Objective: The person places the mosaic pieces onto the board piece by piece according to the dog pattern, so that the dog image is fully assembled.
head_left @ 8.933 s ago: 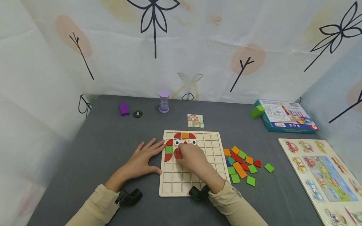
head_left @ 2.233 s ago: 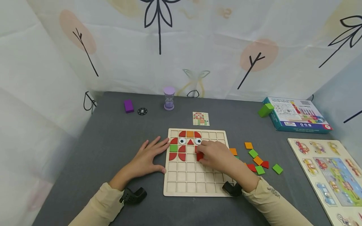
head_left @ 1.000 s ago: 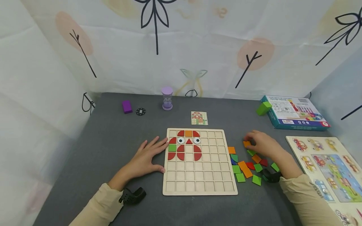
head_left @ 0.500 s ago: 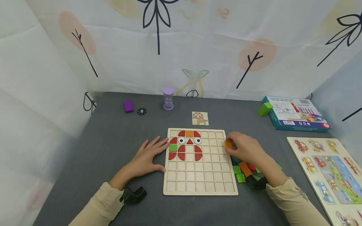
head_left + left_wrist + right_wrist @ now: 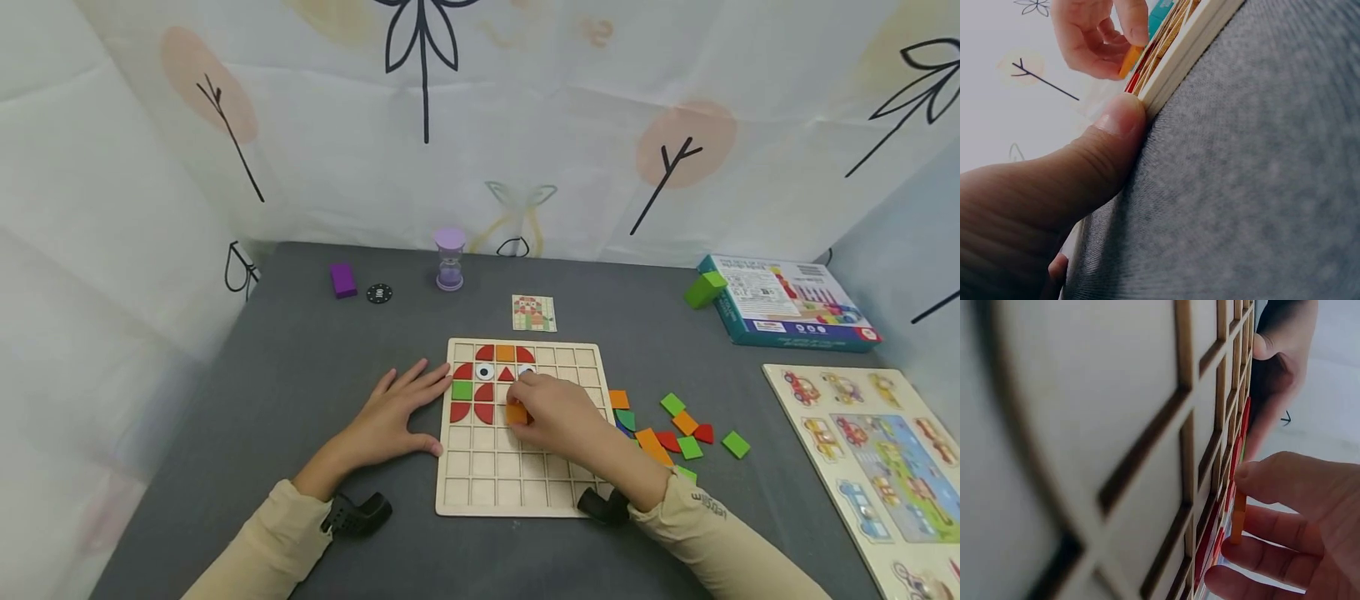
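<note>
A wooden grid board (image 5: 495, 493) lies on the table, bearing red, orange and green tiles and round eye pieces (image 5: 485, 372). My right hand (image 5: 570, 417) pinches an orange square tile (image 5: 516, 413) between thumb and fingers over the board's middle columns, beside the red pieces. The right wrist view shows that orange tile (image 5: 1239, 519) held on edge close to the grid. My left hand (image 5: 386, 421) lies spread at the board's left side, fingertips and thumb touching its edge. In the left wrist view the thumb (image 5: 1113, 134) presses against that edge. The right hand covers part of one eye piece.
Loose tiles (image 5: 688, 447) lie right of the board. A small pattern card (image 5: 534, 313) sits behind it. Further back are a sand timer (image 5: 450, 260), black chip (image 5: 379, 293), purple block (image 5: 343, 281) and box (image 5: 787, 302) with a green block (image 5: 705, 290). A picture board (image 5: 847, 392) lies right.
Red pieces have been added to the board. My right hand has picked up an orange square tile from the loose pile and carried it left over the grid. My left hand has stayed put.
</note>
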